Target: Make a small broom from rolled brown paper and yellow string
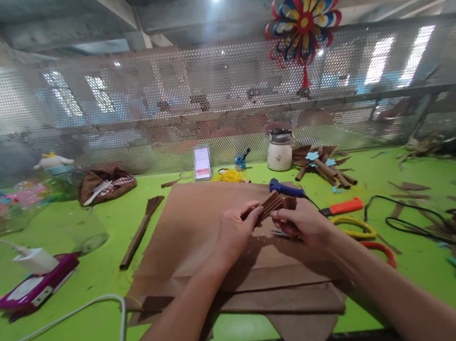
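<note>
In the head view my left hand (238,227) pinches a pleated strip of brown paper (270,206) between thumb and fingers. My right hand (301,219) grips the strip's other end, its fingers curled close to the left ones. Both hands are above large sheets of brown kraft paper (200,210) spread over the table. A metal blade tip (281,233) shows below my right fingers; what it belongs to is partly hidden. Just beyond the hands lies a blue glue gun (285,188). Beside my right wrist are a yellow loop handle (355,227) and a red loop handle (381,252).
An orange-handled tool (343,207) and a black cable (393,206) lie right. Rolled paper stems (329,170) and a white jar (280,152) stand behind. Leftward are a paper stem (142,232), a purple power strip (39,286) and a white cable (120,307).
</note>
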The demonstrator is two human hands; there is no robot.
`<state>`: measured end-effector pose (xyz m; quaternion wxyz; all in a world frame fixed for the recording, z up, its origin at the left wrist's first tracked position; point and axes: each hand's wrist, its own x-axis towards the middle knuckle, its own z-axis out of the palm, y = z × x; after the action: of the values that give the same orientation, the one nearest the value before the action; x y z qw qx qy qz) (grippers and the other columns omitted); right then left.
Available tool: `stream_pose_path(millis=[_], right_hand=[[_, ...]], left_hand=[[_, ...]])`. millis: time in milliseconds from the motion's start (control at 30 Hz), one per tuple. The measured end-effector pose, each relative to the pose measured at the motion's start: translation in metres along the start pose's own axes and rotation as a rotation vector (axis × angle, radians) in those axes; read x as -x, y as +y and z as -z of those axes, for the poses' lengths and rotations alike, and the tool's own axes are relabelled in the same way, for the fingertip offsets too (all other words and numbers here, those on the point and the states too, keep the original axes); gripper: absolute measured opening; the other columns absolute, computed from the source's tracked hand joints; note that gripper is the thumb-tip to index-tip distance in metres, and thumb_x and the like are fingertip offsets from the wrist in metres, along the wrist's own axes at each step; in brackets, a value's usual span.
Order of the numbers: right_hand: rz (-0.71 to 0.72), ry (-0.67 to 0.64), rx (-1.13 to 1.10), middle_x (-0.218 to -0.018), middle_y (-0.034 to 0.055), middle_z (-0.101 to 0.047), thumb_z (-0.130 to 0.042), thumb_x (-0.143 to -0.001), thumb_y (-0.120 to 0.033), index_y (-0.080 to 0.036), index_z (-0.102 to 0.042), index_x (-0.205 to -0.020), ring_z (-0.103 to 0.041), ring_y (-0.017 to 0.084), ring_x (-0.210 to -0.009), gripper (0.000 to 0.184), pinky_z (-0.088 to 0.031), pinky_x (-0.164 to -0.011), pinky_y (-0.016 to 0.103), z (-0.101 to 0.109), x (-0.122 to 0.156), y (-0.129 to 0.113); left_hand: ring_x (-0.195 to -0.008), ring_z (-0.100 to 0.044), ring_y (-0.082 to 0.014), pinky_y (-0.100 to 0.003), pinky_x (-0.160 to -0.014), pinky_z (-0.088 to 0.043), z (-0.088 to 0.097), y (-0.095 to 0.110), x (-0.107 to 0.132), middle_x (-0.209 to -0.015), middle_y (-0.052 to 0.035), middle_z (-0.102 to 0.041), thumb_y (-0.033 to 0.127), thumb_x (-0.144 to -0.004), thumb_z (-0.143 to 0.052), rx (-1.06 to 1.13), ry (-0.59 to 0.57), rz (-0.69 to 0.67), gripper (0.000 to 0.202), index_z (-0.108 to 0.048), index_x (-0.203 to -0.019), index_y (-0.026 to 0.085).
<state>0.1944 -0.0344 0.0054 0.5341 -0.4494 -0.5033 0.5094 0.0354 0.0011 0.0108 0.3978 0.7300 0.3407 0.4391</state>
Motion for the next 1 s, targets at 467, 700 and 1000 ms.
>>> stream_pose_path(millis=[467,700,1000], right_hand=[[0.005,-0.020,-0.029,-0.045,-0.0052,-0.045,-0.060,-0.066,-0.024,-0.015,-0.048,-0.060,-0.029,0.003,-0.034,0.016,-0.016,-0.035,0.018,-0.0041,0.0024,-0.0023],[-0.022,-0.026,-0.078,-0.048,-0.0048,-0.047,-0.060,-0.068,-0.026,-0.014,-0.049,-0.064,-0.030,0.003,-0.035,0.016,-0.016,-0.035,0.018,-0.0030,0.0023,0.0000],[-0.003,-0.033,-0.089,-0.049,-0.0041,-0.048,-0.059,-0.069,-0.028,-0.014,-0.050,-0.063,-0.030,0.002,-0.035,0.018,-0.015,-0.034,0.017,0.0000,0.0001,0.0007]], left_hand=[[-0.046,-0.051,-0.0100,-0.021,-0.046,-0.036,0.0006,0.0040,-0.0066,-0.056,-0.0005,-0.058,0.040,-0.070,-0.061,0.347,-0.021,0.245,0.030,-0.060,-0.079,0.011],[-0.053,-0.052,-0.0101,-0.021,-0.052,-0.037,0.0023,-0.0015,-0.0056,-0.062,-0.0016,-0.059,0.042,-0.072,-0.060,0.413,-0.074,0.235,0.031,-0.060,-0.082,0.012],[-0.058,-0.054,-0.0111,-0.022,-0.055,-0.040,0.0015,-0.0021,-0.0061,-0.065,-0.0033,-0.061,0.037,-0.068,-0.065,0.438,-0.100,0.218,0.031,-0.058,-0.084,0.012]])
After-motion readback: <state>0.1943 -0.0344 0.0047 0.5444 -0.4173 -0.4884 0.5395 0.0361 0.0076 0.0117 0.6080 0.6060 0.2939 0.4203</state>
